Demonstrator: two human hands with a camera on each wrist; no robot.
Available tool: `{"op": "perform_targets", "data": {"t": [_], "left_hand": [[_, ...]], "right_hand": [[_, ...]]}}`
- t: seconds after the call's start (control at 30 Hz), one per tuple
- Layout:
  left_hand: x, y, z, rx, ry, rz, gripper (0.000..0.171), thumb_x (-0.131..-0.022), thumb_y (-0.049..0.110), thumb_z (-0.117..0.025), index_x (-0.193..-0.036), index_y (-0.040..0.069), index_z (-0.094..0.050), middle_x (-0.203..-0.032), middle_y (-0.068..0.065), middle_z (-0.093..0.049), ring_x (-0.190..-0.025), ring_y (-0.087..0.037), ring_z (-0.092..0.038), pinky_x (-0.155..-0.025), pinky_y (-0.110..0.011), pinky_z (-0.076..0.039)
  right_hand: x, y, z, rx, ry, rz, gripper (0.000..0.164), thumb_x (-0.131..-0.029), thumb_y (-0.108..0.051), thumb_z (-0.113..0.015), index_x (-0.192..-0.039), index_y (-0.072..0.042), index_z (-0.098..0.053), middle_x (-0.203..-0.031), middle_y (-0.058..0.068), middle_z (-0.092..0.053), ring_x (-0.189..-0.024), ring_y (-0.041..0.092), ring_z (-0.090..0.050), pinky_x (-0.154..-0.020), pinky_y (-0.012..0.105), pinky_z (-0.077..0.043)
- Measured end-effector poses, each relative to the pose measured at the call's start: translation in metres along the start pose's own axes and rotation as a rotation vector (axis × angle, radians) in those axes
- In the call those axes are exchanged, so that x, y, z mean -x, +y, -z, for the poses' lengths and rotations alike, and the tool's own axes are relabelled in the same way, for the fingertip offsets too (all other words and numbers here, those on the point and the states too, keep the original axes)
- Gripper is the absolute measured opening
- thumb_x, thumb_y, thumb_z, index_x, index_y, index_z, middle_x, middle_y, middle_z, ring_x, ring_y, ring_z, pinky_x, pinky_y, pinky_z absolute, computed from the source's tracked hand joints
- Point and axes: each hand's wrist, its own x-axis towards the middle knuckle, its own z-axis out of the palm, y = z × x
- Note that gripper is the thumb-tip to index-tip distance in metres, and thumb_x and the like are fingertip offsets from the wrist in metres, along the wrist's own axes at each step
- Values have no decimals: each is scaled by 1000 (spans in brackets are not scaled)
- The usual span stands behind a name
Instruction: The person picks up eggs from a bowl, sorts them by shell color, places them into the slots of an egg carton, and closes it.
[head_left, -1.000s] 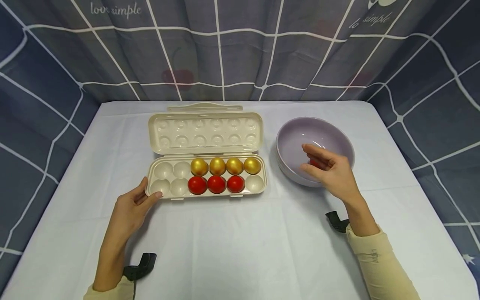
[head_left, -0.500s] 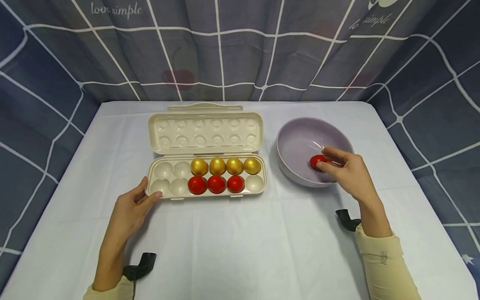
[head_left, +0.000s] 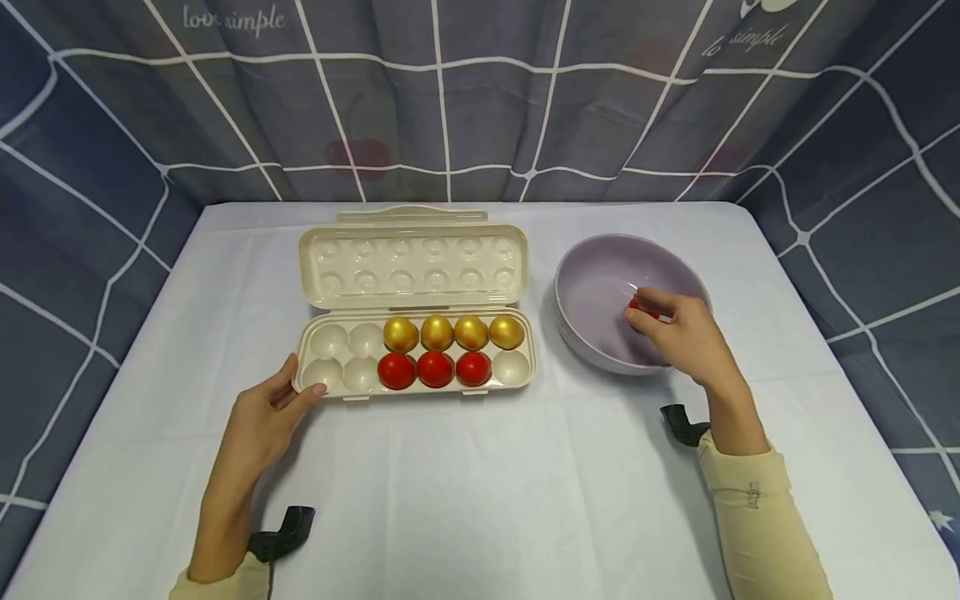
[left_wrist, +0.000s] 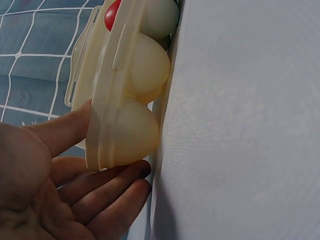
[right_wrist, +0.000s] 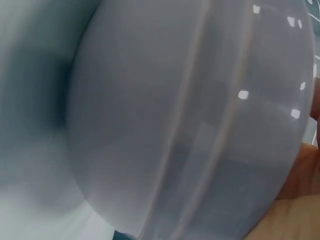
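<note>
A cream plastic egg carton (head_left: 326,343) lies with its lid raised toward the back. Its back row holds several gold eggs (head_left: 437,332), and three red eggs (head_left: 435,369) sit in the front row. My left hand (head_left: 258,417) grips the carton's left end, thumb on the front corner; in the left wrist view, the other fingers (left_wrist: 107,192) reach under that end. My right hand (head_left: 690,342) reaches into a lilac bowl (head_left: 592,292) and pinches a red egg (head_left: 647,310), mostly hidden by its fingers. In the right wrist view the bowl's outer wall (right_wrist: 140,110) covers most of the hand.
Under everything is a white cloth-covered table (head_left: 465,492). A dark gridded curtain (head_left: 480,117) hangs along the back and both sides. Black wrist mounts (head_left: 283,533) jut out from both sleeves. The bowl stands to the right of the carton.
My right hand went from hovering above the bowl to its right side, then pinched the red egg and shifted slightly left with it. My left hand and the carton stayed put.
</note>
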Motion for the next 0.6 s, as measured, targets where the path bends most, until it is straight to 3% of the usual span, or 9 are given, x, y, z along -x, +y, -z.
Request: {"op": "perform_targets", "data": {"t": [0.2,0.6], "left_hand": [[0,0,0,-5,3,-12,77,-96,32,-67,-147,-11,-28,-142,-31,-41,-123,-38,-51,-76,-3,-42],[1,0,1,7,-1,1,77,-96,31,-67,-148,-10,-27,-141,-31,-42,-123,-37,-51,-76,-3,-42]], "right_hand": [[-4,4,2,-9,5,-14,51,-98,-25,-64,-131,12,-56,-128,32,-58,-125,45,-49,-102,62,-36],[-30,11,-1,44,-10,-73,55,-96,-20,-65,-135,15,-50,-133,33,-53,-129,47,-44,-106,59,-32]]}}
